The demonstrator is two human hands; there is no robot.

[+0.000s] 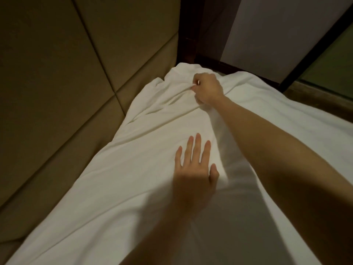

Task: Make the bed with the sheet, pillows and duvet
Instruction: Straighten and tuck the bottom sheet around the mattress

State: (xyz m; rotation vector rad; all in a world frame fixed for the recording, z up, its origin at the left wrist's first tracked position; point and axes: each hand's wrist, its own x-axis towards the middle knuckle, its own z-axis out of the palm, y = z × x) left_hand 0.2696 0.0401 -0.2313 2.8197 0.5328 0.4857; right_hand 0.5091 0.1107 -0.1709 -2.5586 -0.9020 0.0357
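**Far corner of the sheet in the right hand's grip**

A padded wall (pixel 57 73) of big tan panels with stitched seams fills the left side. It looks soft and matte. Along its foot lies the white sheet (pixel 124 178), a smooth, thin cotton-like cloth. Its long axis runs away from the person toward a dark wooden frame (pixel 191 35) at the far end. Whether this white cloth is the sheet or the duvet cannot be told for sure.

The right hand (pixel 207 88) reaches farthest. Its fingers are curled and pinch a bunched fold of the sheet just short of the far corner (pixel 183 68), where the cloth rumples into soft ridges. The left hand (pixel 193 169) lies nearer the person, fingers straight and palm flat, pressing the cloth down. The corner lies just beyond the right hand, so that hand is likely the one to pull it taut.
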